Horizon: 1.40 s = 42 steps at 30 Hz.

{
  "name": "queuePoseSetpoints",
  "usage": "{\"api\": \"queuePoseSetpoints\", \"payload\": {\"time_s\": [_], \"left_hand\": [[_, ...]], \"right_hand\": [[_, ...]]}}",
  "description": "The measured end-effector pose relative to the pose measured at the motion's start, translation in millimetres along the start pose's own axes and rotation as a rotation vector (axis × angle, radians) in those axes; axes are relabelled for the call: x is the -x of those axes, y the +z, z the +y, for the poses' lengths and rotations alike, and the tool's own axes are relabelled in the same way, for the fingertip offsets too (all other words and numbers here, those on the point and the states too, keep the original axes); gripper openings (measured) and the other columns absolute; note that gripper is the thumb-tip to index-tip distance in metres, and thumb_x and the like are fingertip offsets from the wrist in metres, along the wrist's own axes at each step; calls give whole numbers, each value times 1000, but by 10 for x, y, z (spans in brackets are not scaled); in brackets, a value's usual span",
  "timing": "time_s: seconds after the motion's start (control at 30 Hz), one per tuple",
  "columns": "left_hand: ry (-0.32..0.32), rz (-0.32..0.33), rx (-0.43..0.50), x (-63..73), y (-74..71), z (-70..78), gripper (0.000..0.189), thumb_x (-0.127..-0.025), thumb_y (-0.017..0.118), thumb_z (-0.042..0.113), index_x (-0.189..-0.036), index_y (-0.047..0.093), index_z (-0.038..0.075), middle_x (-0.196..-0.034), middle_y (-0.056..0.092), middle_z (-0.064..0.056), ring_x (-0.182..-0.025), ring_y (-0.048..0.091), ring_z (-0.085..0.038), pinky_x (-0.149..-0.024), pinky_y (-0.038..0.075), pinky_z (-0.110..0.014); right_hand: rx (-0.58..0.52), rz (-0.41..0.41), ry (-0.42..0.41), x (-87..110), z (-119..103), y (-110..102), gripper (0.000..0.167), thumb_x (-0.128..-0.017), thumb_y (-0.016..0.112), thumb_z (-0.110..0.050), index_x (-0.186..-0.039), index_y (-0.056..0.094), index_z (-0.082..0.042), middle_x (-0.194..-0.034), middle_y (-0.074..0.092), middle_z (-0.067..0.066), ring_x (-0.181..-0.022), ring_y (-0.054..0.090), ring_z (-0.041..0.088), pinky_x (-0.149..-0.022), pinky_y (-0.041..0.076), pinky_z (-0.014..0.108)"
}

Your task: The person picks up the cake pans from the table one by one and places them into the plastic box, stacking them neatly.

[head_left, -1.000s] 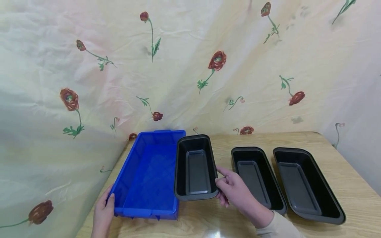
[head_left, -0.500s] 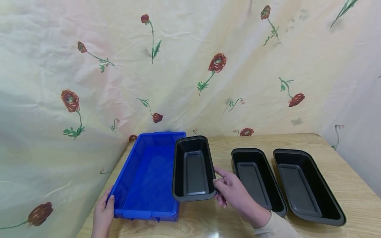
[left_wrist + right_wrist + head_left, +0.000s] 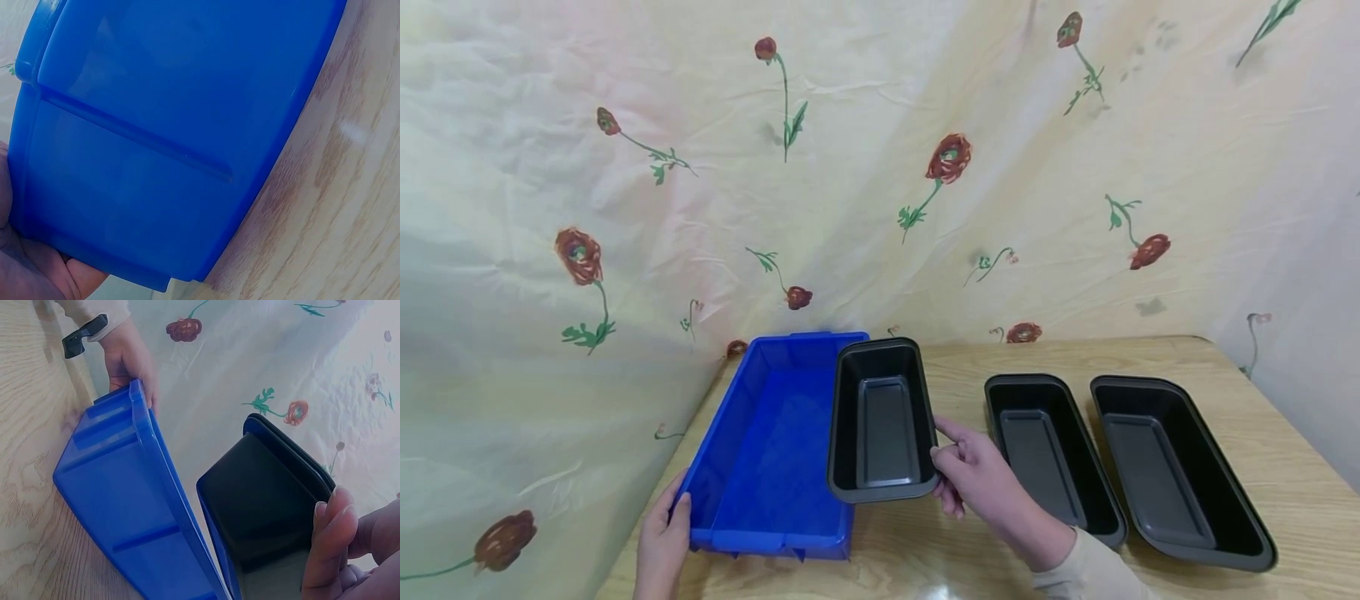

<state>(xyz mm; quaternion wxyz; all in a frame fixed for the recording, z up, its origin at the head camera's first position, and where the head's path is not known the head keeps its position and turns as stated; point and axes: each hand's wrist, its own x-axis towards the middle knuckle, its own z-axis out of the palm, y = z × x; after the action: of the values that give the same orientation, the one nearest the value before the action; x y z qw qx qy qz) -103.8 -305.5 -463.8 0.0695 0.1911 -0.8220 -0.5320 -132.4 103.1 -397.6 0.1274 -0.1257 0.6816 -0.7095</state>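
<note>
My left hand (image 3: 662, 533) grips the near left corner of a blue plastic bin (image 3: 775, 450), thumb over the rim. The bin's outer wall (image 3: 150, 125) fills most of the left wrist view. My right hand (image 3: 981, 475) pinches the right rim of a black loaf pan (image 3: 883, 425) near its front corner. That pan is held up beside the bin, overlapping its right edge in the head view. From the right wrist view, the loaf pan (image 3: 262, 494) hangs tilted above the bin's rim, with fingers (image 3: 334, 537) on its outer side.
Two more black loaf pans stand on the wooden table (image 3: 955, 550) at the right: a nearer one (image 3: 1045, 458) partly behind my right forearm, and another loaf pan (image 3: 1172, 475) farther right. A flower-printed cloth (image 3: 865, 167) hangs behind the table.
My right hand has moved slightly left with the loaf pan, which now overlaps the bin's right edge a little more. My left hand and the bin have stayed in place.
</note>
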Motion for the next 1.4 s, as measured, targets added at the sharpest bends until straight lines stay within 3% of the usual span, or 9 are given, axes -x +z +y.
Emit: {"api": "queuePoseSetpoints", "payload": {"time_s": [0.33, 1.4], "left_hand": [[-7, -10, 25, -3, 4, -15, 52, -114, 31, 18, -161, 26, -3, -163, 24, -32, -149, 22, -52, -118, 24, -67], [10, 4, 56, 3, 13, -18, 51, -114, 31, 16, -160, 27, -5, -163, 25, -31, -150, 22, -50, -119, 23, -66]], "right_hand": [[-20, -24, -1, -35, -27, 50, 63, -106, 46, -2, -158, 15, 14, -65, 61, 9, -42, 53, 9, -39, 45, 20], [-58, -94, -29, -249, 54, 325, 66, -104, 48, 1, -154, 10, 21, -64, 63, 4, -43, 53, 5, -41, 45, 17]]}}
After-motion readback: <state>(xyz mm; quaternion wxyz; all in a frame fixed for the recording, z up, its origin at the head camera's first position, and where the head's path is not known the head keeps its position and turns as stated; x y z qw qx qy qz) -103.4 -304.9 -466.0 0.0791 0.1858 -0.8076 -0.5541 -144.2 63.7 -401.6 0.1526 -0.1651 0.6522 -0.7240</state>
